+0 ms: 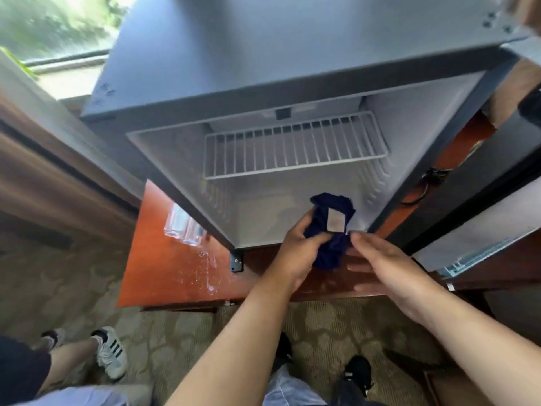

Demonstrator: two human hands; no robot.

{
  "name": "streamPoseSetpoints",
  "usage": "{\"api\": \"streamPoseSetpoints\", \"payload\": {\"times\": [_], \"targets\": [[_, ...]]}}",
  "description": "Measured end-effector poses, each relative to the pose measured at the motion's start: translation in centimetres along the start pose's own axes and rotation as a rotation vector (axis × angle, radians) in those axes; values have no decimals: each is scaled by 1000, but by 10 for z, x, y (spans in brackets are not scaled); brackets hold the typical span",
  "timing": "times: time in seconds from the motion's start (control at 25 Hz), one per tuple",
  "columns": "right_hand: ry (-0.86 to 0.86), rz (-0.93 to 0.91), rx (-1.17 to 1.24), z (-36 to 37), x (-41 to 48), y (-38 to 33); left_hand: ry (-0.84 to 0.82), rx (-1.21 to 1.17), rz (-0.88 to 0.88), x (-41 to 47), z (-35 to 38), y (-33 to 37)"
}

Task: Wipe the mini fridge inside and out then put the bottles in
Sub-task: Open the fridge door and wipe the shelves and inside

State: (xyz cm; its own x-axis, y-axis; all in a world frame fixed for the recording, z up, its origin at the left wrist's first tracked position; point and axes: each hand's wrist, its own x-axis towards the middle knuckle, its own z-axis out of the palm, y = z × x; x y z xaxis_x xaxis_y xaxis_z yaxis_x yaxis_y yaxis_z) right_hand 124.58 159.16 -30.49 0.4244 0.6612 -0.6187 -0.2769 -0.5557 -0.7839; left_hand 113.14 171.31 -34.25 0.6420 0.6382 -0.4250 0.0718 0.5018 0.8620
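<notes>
A single wide-angle view, worn on the person's head, faces forward and steeply down. It sits close above the open mini fridge (263, 54), taking in its top and its inside, with the bench (164, 259) edge and the carpeted floor (322, 326) lower in frame.

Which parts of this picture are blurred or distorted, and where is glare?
Head view: the window at upper left is bright and smeared by motion blur; the wide lens bends the mini fridge edges; the dark blue cloth, left hand and right hand are fairly sharp; daylight glints on the wet table.
</notes>
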Motion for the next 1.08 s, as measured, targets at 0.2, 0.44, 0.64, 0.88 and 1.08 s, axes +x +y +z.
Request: {"api": "streamPoseSetpoints", "payload": {"times": [0.2, 0.44, 0.64, 0.88, 1.08], "targets": [[-223, -8, 12, 83, -3, -13, 147, 77, -17, -40, -61, -15], [-118, -266, 66, 161, 5, -20, 272, -24, 135, -63, -116, 17], [-53, -421, 42, 200, 19, -46, 310, -373, 136, -61, -119, 42], [-5, -279, -102, 223, 50, -7, 396, -453, -138, -49, -156, 13], [-3, -111, -99, 242, 84, 29, 472, -321, -313, -28, -189, -15]]}}
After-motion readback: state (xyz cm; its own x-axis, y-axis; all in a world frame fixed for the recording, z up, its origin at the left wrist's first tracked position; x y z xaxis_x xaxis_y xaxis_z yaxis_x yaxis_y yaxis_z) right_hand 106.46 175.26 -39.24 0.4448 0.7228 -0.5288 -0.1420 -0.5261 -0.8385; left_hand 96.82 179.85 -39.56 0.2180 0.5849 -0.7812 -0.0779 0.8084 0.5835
